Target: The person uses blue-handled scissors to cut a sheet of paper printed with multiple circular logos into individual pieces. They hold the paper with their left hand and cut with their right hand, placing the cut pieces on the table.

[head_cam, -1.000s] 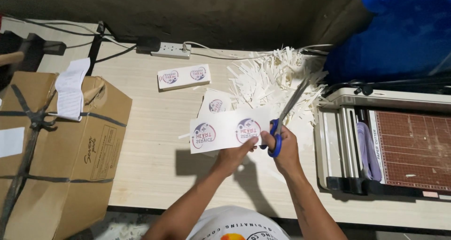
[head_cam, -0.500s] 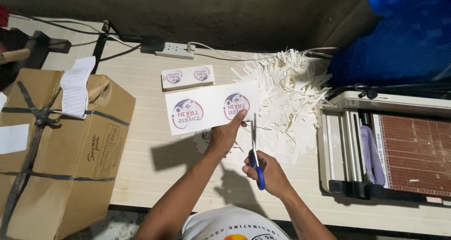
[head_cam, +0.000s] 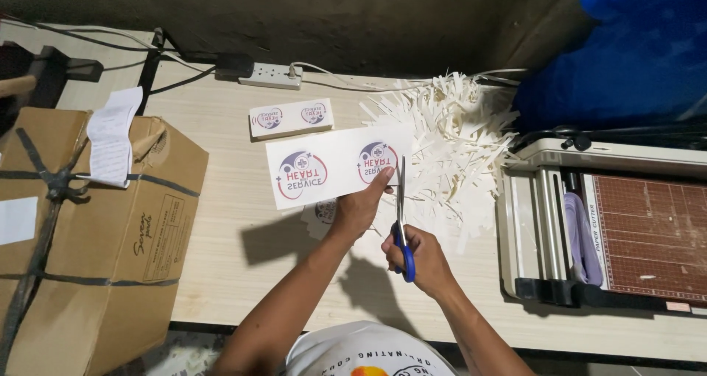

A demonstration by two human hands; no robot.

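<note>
A: Head view, left hand (head_cam: 359,208)?
B: Fingers clamped on the white printed paper strip with two round logos (head_cam: 335,164), held at 12 o'clock.
A: Right hand (head_cam: 421,259)?
B: At 3 o'clock of it, fingers closed in blue-handled scissors (head_cam: 401,221), blades beside the strip's right end.
</note>
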